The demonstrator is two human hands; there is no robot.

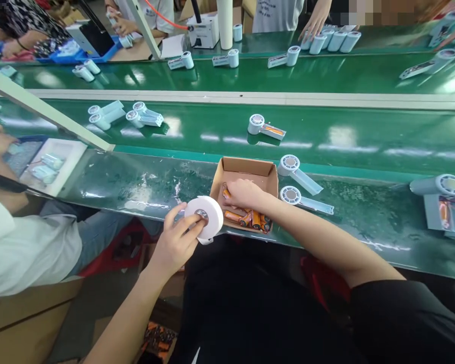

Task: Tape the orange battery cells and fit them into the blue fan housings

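Observation:
My left hand (pixel 178 242) grips a roll of white tape (pixel 214 215), with fingers through its core and a short loose end hanging below. Inside a shallow cardboard box (pixel 246 166), my right hand (pixel 243 193) is closed on an orange battery (pixel 226 191), whose end shows at the fingertips. Several more orange batteries (pixel 256 220) with dark ends lie along the near side of the box. Just right of the box are two pale blue fan housings, one round-headed fan housing (pixel 289 165) behind another fan housing (pixel 290 195), their handles pointing right.
Green conveyor belts (pixel 197 126) run across beyond the bench, carrying several fan housings. One fan housing (pixel 256 124) there has an orange battery in its handle. A slanted metal post (pixel 60 111) and a co-worker's sleeve (pixel 30 242) are at left. Further fan parts (pixel 445 192) lie at right.

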